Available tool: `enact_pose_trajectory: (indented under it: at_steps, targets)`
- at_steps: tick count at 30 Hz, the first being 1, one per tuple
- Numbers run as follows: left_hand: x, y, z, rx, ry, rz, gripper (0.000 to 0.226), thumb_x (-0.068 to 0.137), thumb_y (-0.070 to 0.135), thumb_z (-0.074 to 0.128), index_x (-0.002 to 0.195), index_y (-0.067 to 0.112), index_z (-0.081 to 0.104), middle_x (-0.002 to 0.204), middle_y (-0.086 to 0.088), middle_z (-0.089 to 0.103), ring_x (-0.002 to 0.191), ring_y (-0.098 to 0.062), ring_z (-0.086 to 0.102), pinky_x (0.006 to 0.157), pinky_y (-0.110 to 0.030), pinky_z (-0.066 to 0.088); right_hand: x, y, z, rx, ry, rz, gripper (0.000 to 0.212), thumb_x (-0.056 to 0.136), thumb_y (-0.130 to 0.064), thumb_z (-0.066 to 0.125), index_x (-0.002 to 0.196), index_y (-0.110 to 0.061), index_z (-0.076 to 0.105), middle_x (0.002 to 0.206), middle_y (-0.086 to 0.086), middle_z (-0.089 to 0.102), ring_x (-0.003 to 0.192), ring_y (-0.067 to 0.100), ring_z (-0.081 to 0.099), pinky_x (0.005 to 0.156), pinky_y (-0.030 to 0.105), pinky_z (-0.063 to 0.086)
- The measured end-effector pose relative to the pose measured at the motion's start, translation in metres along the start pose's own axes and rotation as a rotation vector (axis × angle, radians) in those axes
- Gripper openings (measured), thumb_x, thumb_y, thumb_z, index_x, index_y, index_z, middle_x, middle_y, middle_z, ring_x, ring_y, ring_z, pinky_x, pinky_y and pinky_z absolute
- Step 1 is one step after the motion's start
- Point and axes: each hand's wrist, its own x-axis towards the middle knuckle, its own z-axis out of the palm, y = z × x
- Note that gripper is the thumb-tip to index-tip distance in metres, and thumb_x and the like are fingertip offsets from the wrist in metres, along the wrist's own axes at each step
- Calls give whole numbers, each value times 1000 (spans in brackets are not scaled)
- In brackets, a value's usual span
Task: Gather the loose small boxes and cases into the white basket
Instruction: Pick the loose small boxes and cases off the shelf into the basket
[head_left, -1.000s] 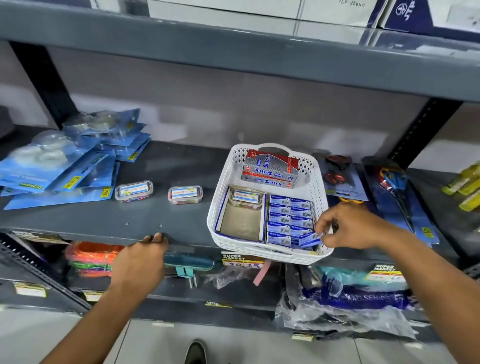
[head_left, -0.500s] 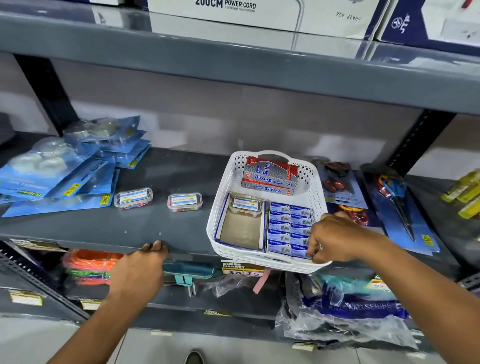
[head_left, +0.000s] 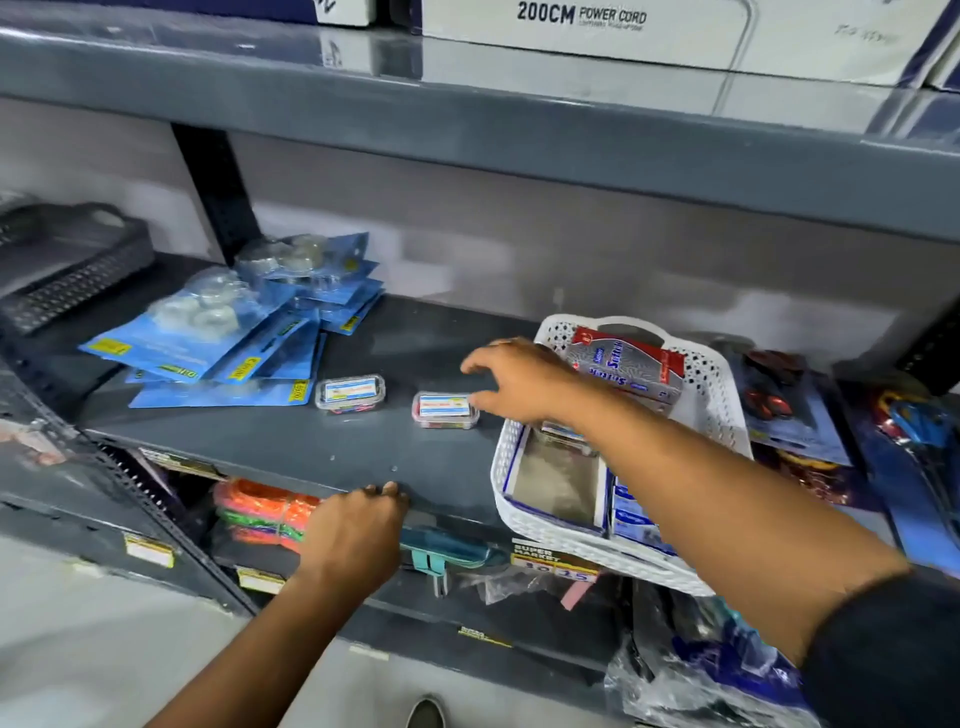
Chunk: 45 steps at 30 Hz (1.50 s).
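Observation:
A white basket (head_left: 722, 400) stands on the grey shelf at the right, with a red and silver box (head_left: 628, 369), an open brown tray and blue small boxes (head_left: 631, 519) inside. Two clear small cases lie loose on the shelf to its left: the left case (head_left: 350, 393) and the right case (head_left: 441, 410). My right hand (head_left: 524, 382) reaches across the basket's left rim, fingers spread, its thumb just beside the right case and holding nothing. My left hand (head_left: 358, 535) rests on the shelf's front edge, fingers curled over it.
Blue blister packs (head_left: 228, 343) lie fanned out at the back left, a dark basket (head_left: 67, 270) farther left. Scissors packs (head_left: 779, 405) lie right of the white basket. The upper shelf carries white cartons (head_left: 649, 31). Orange bundles (head_left: 260, 509) sit on the shelf below.
My right hand left the basket's front right corner and moved left across it toward the right case, opening. The view shifted right and closer. My left hand stayed on the shelf edge.

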Motion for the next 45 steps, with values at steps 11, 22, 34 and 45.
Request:
enact_pose_trajectory:
  at_steps: [11, 22, 34, 45]
  targets:
    - [14, -3, -6, -54, -104, -53, 25, 86, 19, 58, 110, 22, 64, 99, -2, 71, 84, -21, 66, 74, -32, 57, 54, -27, 38, -243, -135, 40, 38, 66, -30, 75, 102, -21, 65, 106, 8, 69, 101, 33, 64, 78, 38, 37]
    - [18, -2, -8, 22, -106, -18, 30, 80, 19, 54, 107, 23, 67, 96, -4, 72, 86, -24, 67, 74, -34, 54, -68, 51, -47, -26, 56, 324, 50, 66, -29, 79, 113, -29, 64, 112, -1, 70, 95, 23, 65, 82, 36, 54]
    - [27, 7, -28, 28, -201, -23, 20, 77, 8, 56, 92, 14, 68, 90, -7, 70, 85, -28, 65, 71, -36, 54, -97, 46, 32, -58, -83, 303, 54, 75, -36, 75, 125, -29, 56, 126, -1, 48, 115, 23, 51, 94, 39, 48]
    - [20, 4, -21, 18, -145, 3, 18, 80, 15, 58, 95, 14, 69, 89, -7, 72, 82, -26, 67, 73, -37, 56, -83, 40, 16, 109, 47, 353, 45, 75, -39, 77, 114, -28, 57, 118, -1, 57, 105, 20, 57, 88, 38, 50]
